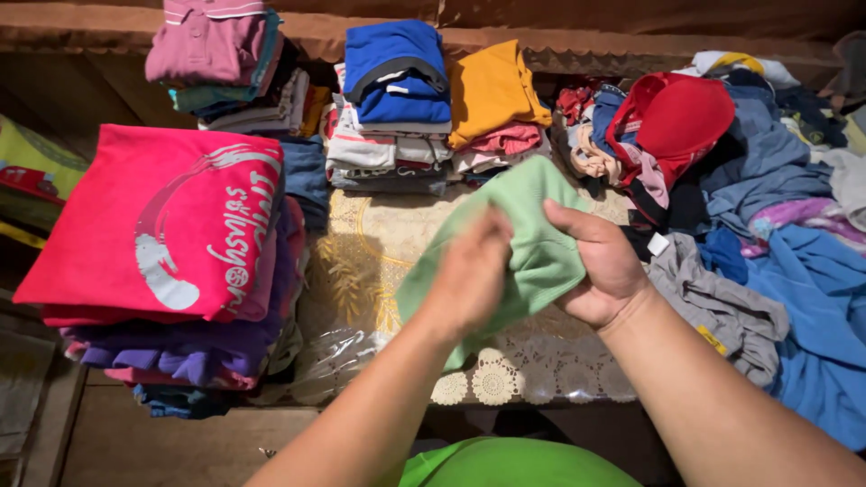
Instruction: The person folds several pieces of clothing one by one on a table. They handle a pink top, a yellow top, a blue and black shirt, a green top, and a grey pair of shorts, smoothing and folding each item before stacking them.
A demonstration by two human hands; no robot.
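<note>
while both hands grip it, the light green cloth (532, 243) sits mid-table, left hand (469, 275) closed at its 8 o'clock, right hand (600, 261) pinching at 3; pink folded stack (162, 221) at 9.

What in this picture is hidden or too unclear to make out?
- Head view: the left hand is motion-blurred, so its grip on the green cloth is unclear.
- The cloth's lower part is hidden behind both hands, the right hand included.
- The lower shirts under the pink shirt show only edges.
- The blue garment is cut off by the right edge.
</note>
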